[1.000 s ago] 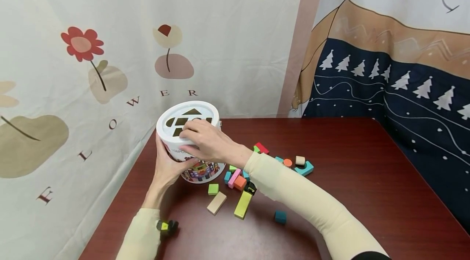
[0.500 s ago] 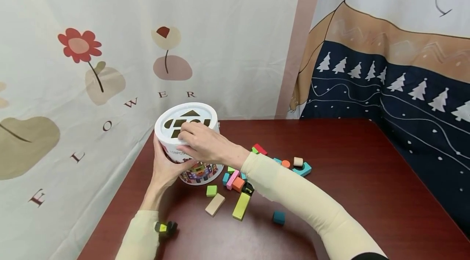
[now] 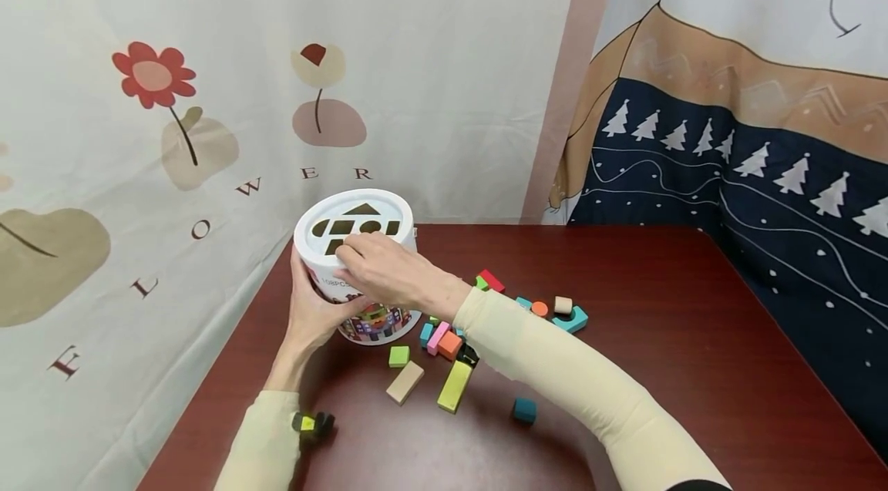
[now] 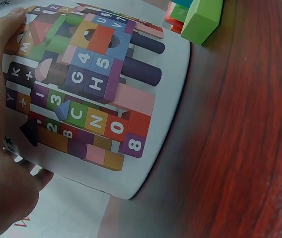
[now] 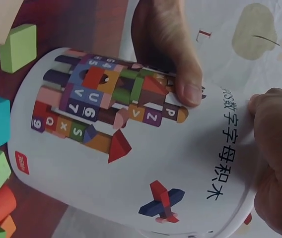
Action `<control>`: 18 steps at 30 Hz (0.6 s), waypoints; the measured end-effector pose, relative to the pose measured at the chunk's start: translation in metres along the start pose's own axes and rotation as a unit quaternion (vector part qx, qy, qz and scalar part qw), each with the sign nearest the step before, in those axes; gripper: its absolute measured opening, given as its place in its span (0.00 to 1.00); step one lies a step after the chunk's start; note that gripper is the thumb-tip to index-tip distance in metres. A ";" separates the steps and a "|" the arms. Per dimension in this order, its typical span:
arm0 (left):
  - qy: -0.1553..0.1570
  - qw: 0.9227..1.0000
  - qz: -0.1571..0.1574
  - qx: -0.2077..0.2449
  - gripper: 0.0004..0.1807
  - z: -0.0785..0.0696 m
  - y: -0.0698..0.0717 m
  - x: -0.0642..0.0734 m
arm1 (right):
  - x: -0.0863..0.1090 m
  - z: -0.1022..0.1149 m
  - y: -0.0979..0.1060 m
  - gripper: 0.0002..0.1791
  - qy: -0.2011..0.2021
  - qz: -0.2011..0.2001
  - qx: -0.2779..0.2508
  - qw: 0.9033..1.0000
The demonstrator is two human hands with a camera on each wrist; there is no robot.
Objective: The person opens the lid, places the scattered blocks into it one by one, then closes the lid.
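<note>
A white block bucket (image 3: 378, 325), printed with coloured letter blocks, is at the far left part of the table. Its white lid (image 3: 312, 244) has several shaped holes and is on the bucket. My left hand (image 3: 315, 314) grips the bucket's near left side, its thumb across the printed front. In the right wrist view that thumb lies flat on the wall. My right hand (image 3: 388, 267) holds the near rim of the lid, fingers curled over the edge and thumb below it. The right fingertips are partly hidden in the head view.
Loose blocks lie right of the bucket: an orange block (image 3: 449, 345), a pink block (image 3: 438, 337), a long yellow block (image 3: 455, 387), a beige block (image 3: 405, 382) and a teal arch (image 3: 573, 320). A dark teal cube (image 3: 524, 410) sits nearer. Printed curtains (image 3: 451, 90) hang behind the table (image 3: 659, 368).
My right hand's knuckles have dipped slightly at the lid's rim, so more of the round hole shows. My left hand keeps its grip on the bucket. The head view shifts a little.
</note>
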State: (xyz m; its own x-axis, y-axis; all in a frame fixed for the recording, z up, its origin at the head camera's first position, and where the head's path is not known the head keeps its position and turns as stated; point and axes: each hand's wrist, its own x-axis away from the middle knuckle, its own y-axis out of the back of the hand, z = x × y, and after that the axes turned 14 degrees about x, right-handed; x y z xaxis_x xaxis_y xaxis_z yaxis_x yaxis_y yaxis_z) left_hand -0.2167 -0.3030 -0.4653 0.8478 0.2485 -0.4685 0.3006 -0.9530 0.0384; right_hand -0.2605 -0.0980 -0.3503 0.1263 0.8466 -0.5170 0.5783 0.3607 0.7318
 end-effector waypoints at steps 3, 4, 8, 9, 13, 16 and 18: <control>0.006 1.000 -0.005 -0.004 0.87 0.000 -0.002 0.000 | 0.001 0.000 -0.002 0.13 0.003 0.003 0.013 1.000; 0.007 1.000 -0.008 -0.005 0.87 0.000 -0.001 0.000 | 0.000 0.000 -0.002 0.13 0.004 0.003 0.015 1.000; 0.016 1.000 -0.016 -0.014 0.87 -0.003 -0.001 0.001 | -0.003 -0.001 -0.001 0.14 -0.004 -0.014 0.015 1.000; 0.016 1.000 -0.016 -0.013 0.88 -0.003 0.000 0.001 | -0.005 -0.002 0.001 0.14 -0.017 -0.021 0.003 1.000; 0.015 1.000 -0.007 -0.002 0.88 -0.003 0.000 0.002 | -0.011 -0.009 0.013 0.13 -0.083 -0.042 -0.078 0.993; 0.015 1.000 -0.003 0.007 0.88 -0.003 -0.001 0.001 | -0.011 -0.012 0.020 0.13 -0.107 -0.028 -0.116 0.987; 0.014 1.000 -0.002 0.010 0.88 -0.003 -0.002 0.000 | -0.010 -0.014 0.020 0.14 -0.108 -0.019 -0.125 0.986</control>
State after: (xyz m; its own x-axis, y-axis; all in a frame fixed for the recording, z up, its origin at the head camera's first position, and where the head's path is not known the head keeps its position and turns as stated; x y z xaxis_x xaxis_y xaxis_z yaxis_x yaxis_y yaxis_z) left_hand -0.2159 -0.3009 -0.4624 0.8584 0.2577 -0.4435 0.2962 -0.9550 0.0184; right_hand -0.2614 -0.0936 -0.3241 0.2920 0.7375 -0.6090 0.3726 0.4987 0.7826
